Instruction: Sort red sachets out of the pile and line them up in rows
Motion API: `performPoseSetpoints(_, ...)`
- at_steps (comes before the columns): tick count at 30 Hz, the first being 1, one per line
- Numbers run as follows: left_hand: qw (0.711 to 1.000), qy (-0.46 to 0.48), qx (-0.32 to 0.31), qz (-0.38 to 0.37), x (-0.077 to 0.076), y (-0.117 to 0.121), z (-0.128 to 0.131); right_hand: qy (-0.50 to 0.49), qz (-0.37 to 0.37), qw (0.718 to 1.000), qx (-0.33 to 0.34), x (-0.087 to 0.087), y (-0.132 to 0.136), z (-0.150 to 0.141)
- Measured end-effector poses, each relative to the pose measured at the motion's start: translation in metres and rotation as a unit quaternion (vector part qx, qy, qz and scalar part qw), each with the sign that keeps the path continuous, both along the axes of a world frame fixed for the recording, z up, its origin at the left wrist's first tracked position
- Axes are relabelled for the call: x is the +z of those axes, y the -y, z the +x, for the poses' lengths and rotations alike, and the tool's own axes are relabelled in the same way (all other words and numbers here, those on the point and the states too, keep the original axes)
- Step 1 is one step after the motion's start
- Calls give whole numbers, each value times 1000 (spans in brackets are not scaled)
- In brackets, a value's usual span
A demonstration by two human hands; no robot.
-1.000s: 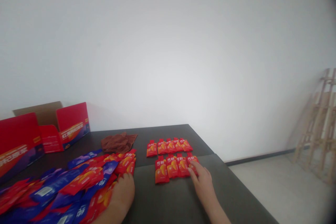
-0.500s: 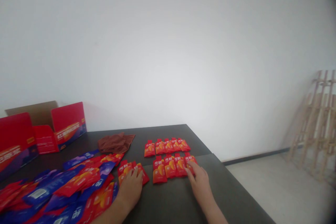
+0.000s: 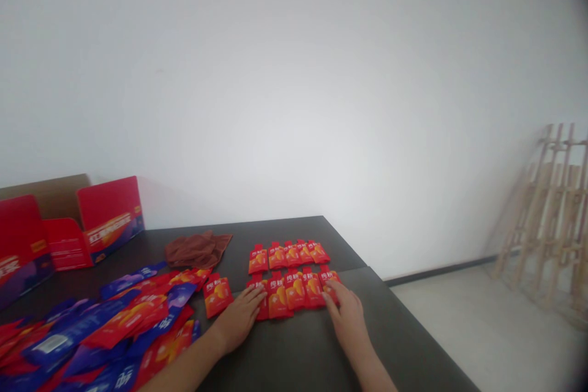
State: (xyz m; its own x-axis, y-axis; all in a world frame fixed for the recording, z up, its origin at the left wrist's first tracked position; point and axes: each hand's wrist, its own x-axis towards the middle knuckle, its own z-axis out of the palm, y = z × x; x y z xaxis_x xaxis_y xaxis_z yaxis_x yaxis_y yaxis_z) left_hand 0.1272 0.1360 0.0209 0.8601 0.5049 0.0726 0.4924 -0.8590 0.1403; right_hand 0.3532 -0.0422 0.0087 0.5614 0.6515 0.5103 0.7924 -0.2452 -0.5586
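My left hand (image 3: pixel 239 318) lies flat with its fingers stretched over a red pouch (image 3: pixel 258 300) at the left end of the near row of red pouches (image 3: pixel 294 289). At that row's right end my right hand (image 3: pixel 348 313) rests flat, fingertips on the last pouch. A second row of red pouches (image 3: pixel 288 253) lies just behind. One loose red pouch (image 3: pixel 217 296) sits left of my left hand. Both rows lie on the dark table (image 3: pixel 298 355).
A heap of red and blue pouches (image 3: pixel 105 331) covers the table's left side. A brown cloth (image 3: pixel 197 248) lies behind it. Open red cartons (image 3: pixel 98 220) stand at the far left by the white wall. Wooden easels (image 3: pixel 546 220) lean at the right, on the floor.
My left hand has slid right from the heap, bringing a red pouch up to the left end of the near row. My right hand has stayed at the row's right end.
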Motion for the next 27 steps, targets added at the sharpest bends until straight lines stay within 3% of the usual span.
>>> performPoseSetpoints(4,999,29,45,9,1,12,9,14,-32,999,-14,-2,0,5)
performPoseSetpoints(9,1000,15,19,-18,1,26,22,25,-193,981,6,-6,-2,3)
performPoseSetpoints(12,999,7,14,-28,-3,30,28,22,-244,969,17,-8,-2,2)
performPoseSetpoints(22,999,2,19,-38,0,31,32,31,-253,967,-2,-7,-7,-1)
performPoseSetpoints(27,999,10,16,-31,2,28,32,53,-207,977,-23,-13,-7,2)
